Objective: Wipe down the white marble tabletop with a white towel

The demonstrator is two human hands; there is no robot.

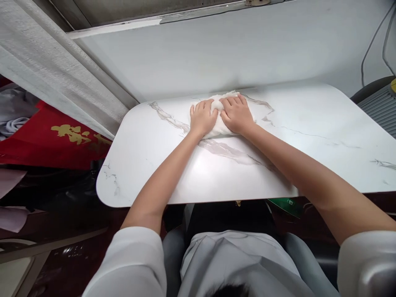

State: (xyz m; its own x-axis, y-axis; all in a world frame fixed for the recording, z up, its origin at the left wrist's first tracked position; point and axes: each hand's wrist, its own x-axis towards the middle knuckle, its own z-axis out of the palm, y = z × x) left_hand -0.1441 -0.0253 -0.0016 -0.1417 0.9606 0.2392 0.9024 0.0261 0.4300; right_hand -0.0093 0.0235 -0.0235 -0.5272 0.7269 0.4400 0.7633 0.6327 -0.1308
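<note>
A white, soft, crumpled bundle that looks like folded cloth (223, 128) lies on the white marble-patterned table (148, 165), near its far edge. On the bundle's left part rests my left hand (202, 117), palm down, fingers stretched forward and thumb apart. My right hand (237, 113) lies over its right part in the same way, with the thumb pointing inward. Between the two thumbs a puffed-up bit of the white material shows. The palms and part of the bundle's underside are hidden.
A pale wall panel (216, 53) rises right behind the table. At left hangs a whitish curtain (62, 62), with a red cloth with gold markings (74, 134) below it. To the right are a grey ribbed object (379, 109) and thin cables (368, 51).
</note>
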